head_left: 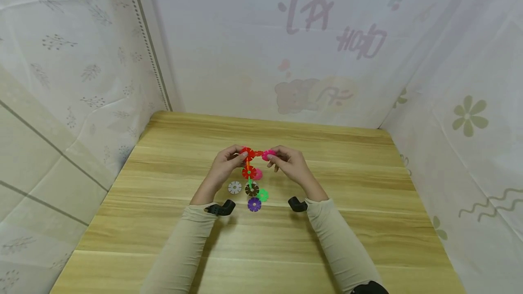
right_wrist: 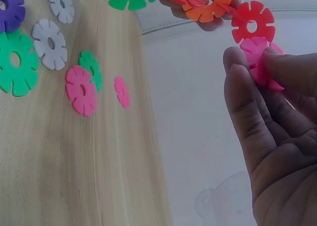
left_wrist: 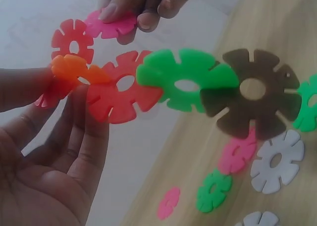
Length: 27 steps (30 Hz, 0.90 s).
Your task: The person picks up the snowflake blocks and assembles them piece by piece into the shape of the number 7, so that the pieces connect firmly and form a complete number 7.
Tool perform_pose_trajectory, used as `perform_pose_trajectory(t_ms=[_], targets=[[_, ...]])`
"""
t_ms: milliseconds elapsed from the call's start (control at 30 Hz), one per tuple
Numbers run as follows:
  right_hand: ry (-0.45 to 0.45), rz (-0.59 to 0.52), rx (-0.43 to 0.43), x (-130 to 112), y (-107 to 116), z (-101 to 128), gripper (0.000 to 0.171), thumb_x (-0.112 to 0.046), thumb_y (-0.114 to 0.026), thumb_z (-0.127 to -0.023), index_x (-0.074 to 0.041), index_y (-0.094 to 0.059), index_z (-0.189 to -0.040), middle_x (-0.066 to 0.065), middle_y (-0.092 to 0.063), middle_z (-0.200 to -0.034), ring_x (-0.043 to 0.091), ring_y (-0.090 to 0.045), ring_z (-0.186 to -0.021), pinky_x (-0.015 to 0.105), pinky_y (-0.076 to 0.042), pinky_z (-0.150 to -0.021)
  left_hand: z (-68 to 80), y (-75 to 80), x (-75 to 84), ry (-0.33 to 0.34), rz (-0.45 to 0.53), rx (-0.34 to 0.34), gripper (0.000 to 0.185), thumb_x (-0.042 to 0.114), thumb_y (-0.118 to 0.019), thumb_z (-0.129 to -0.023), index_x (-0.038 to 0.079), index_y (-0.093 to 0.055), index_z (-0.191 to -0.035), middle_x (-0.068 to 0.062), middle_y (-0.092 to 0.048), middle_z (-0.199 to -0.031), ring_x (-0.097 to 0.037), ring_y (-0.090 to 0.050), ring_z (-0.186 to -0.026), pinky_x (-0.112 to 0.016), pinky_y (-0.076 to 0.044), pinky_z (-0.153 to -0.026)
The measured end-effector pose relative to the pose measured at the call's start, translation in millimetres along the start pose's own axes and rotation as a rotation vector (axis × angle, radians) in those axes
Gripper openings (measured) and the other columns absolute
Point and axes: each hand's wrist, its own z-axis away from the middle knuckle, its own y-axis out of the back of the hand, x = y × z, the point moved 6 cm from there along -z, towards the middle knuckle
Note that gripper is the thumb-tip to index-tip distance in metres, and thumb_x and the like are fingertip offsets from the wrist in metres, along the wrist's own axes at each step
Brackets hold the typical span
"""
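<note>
Left hand (head_left: 224, 163) is pinching a chain of multicoloured, flower-shaped plastic discs (head_left: 246, 173) at its red corner, long axis trailing toward six o'clock. Right hand (head_left: 292, 163) pinches the hot-pink notched plastic disc (head_left: 268, 154) at the left's three o'clock, right against the chain's red end; can't tell if it's slotted.

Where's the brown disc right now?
Left wrist view, right of centre: the brown disc joins the green disc to its left, in the chain the left hand grips, and appears just above a white disc.
</note>
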Motion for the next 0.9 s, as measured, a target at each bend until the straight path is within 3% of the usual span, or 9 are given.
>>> perform_pose_trajectory(t_ms=[200,433,600,900], targets=[[0.006,0.003,0.013,21,-1,-3,0.015,-0.007,-0.062,-0.1,-0.001,-0.07,-0.111,0.011,-0.073,-0.093,0.019,-0.069,-0.075,0.033,-0.058,-0.06,-0.5,-0.5,0.8,0.001,-0.017,0.009,0.024,0.017,-0.065,-0.1,-0.001,-0.064,-0.116,-0.006,-0.07,-0.101,-0.018,-0.067,-0.088,-0.032,-0.055,-0.084],[0.018,0.022,-0.016,23,1,-3,0.015,-0.019,-0.066,-0.099,-0.009,-0.073,-0.108,0.014,-0.074,-0.09,0.021,-0.07,-0.073,0.035,-0.058,-0.059,0.3,-0.1,3.6,-0.038,-0.04,-0.007,0.025,0.016,-0.068,-0.097,-0.005,-0.069,-0.112,-0.005,-0.07,-0.099,-0.017,-0.065,-0.092,-0.032,-0.053,-0.087],[0.007,0.089,-0.021,19,3,-3,0.012,-0.014,-0.067,-0.098,-0.011,-0.076,-0.105,0.007,-0.075,-0.088,0.019,-0.07,-0.073,0.033,-0.058,-0.06,0.7,0.2,4.7,-0.058,-0.088,-0.007,0.024,0.02,-0.073,-0.094,-0.002,-0.073,-0.104,-0.003,-0.071,-0.097,-0.018,-0.064,-0.092,-0.033,-0.053,-0.086],[0.1,0.246,0.004,9,0,-2,0.013,-0.002,-0.067,-0.096,-0.008,-0.077,-0.101,0.004,-0.075,-0.084,0.011,-0.068,-0.066,0.031,-0.057,-0.056,2.1,0.3,7.3,-0.069,-0.107,0.074,0.019,0.016,-0.077,-0.091,-0.001,-0.077,-0.101,-0.004,-0.074,-0.093,-0.021,-0.066,-0.085,-0.036,-0.055,-0.076]])
